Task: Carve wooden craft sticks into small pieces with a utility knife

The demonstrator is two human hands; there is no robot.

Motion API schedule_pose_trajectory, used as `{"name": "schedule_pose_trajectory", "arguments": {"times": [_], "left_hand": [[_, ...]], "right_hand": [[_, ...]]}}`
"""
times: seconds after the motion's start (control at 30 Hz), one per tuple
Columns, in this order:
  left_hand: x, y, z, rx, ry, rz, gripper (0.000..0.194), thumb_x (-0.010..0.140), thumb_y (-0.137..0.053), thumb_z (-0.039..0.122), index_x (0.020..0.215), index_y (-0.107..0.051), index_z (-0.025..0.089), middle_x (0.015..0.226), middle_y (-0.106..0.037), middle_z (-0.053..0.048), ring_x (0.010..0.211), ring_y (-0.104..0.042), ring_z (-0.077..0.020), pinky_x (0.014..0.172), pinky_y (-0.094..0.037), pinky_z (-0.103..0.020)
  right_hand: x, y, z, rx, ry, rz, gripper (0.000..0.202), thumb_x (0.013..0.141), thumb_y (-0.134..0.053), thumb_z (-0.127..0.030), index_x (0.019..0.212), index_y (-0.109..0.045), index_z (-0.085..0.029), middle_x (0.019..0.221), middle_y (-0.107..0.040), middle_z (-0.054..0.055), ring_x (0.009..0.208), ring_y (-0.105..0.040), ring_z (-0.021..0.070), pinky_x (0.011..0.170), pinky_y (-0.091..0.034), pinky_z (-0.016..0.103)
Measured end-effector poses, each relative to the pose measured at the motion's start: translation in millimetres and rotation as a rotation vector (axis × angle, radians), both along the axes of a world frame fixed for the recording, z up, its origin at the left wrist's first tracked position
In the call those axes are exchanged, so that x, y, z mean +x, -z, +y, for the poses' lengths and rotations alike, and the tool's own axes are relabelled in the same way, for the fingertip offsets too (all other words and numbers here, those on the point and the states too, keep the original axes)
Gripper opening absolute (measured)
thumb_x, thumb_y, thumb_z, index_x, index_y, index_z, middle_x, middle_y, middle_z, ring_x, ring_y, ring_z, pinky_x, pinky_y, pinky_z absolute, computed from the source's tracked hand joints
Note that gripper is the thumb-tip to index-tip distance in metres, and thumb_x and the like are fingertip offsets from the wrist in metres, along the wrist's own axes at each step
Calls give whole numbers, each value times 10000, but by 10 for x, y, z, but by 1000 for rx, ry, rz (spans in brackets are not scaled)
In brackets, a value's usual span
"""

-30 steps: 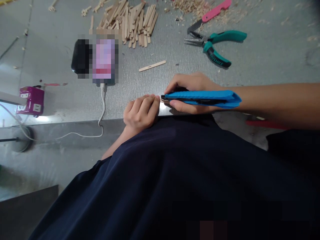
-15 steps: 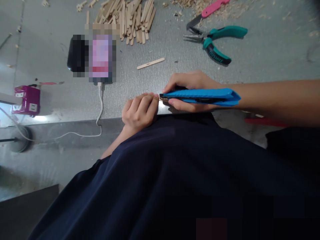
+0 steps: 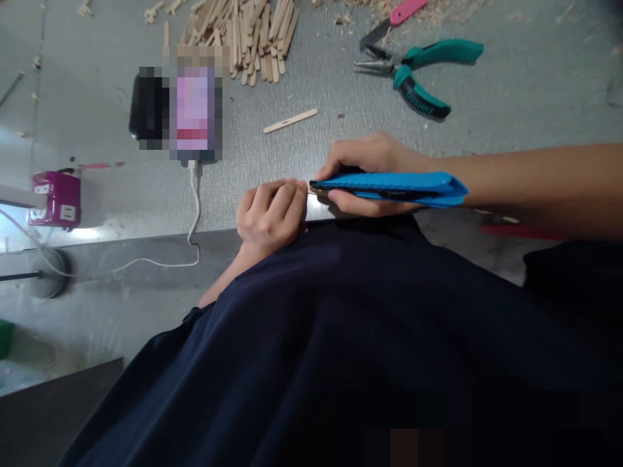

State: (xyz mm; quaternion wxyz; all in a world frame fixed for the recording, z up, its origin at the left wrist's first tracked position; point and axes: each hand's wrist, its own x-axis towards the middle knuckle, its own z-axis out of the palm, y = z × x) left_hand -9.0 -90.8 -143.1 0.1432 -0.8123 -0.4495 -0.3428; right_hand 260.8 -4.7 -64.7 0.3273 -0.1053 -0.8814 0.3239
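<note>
My right hand is closed around a blue utility knife, its handle end pointing right along my forearm. The knife's front end touches or nearly touches the fingertips of my left hand. That left hand is curled shut at the table's near edge, back of the hand up, and whatever its fingers grip is hidden apart from a thin pale sliver at the knife's tip. Just beyond both hands lies one wooden craft stick with a small dark slot in its middle.
Farther back are a heap of craft sticks, green-handled pliers, a pink-handled blade and wood shavings. To the left sit a phone on a white cable, a black case and a purple power adapter.
The hands and knife hold almost the same pose, close together. The view has shifted slightly, so the things on the table sit a little differently in it.
</note>
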Motion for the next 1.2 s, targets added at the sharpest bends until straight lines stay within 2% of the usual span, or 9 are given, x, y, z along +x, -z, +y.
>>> {"name": "schedule_pose_trajectory", "arguments": {"times": [0.13,0.33,0.43,0.53,0.63,0.77,0.9,1.2], "left_hand": [[3,-10,1,8,-26,17,297,1208,-671,418,1385,-871,288,1181,-923,-138,1119,-854,-363,894,-523,-519],[55,-104,7,175,-43,120,235,1176,-682,278,1305,-877,256,1080,-932,-95,1004,-861,-310,814,-518,-478],[78,-149,15,203,-57,136,206,1170,-695,254,1253,-883,259,1047,-933,-83,960,-861,-302,783,-499,-469],[91,-172,28,222,-17,113,167,1157,-720,198,1213,-871,244,1028,-933,-71,952,-868,-283,769,-480,-453],[101,-177,42,231,16,80,159,1140,-738,146,1207,-852,234,1023,-933,-63,955,-870,-270,775,-463,-445],[113,-176,48,227,19,65,161,1138,-744,134,1203,-849,237,1010,-925,-64,945,-863,-271,789,-451,-445],[121,-180,41,226,21,61,156,1141,-751,136,1199,-854,237,1011,-922,-65,951,-852,-273,793,-459,-447],[102,-153,39,218,10,69,186,1147,-737,137,1231,-861,248,1031,-922,-67,969,-849,-278,808,-468,-459]], "right_hand": [[25,-14,1,27,6,-19,170,991,-680,-203,1160,-694,-206,920,-797,-2,716,-691,138,704,-500,247],[25,8,24,66,5,-59,201,991,-690,-222,1190,-683,-251,887,-765,-10,706,-689,183,687,-506,303],[24,21,28,79,-14,-14,228,974,-683,-195,1201,-687,-220,922,-805,-3,707,-709,156,686,-505,269],[42,9,22,43,-43,-26,241,973,-697,-176,1208,-669,-222,993,-845,0,768,-754,145,732,-543,242],[65,-14,21,53,-28,-85,181,1038,-660,-194,1215,-651,-226,1000,-834,-4,783,-758,148,746,-561,248],[77,-30,30,135,-24,-82,147,1080,-635,-197,1223,-668,-193,946,-770,-32,745,-693,117,735,-527,227],[84,-33,42,135,-25,-107,152,1088,-633,-174,1230,-684,-162,923,-738,-28,728,-651,107,722,-488,223],[95,-9,55,173,-33,-96,142,1115,-631,-188,1251,-673,-190,993,-742,-14,811,-704,126,762,-496,231]]}}
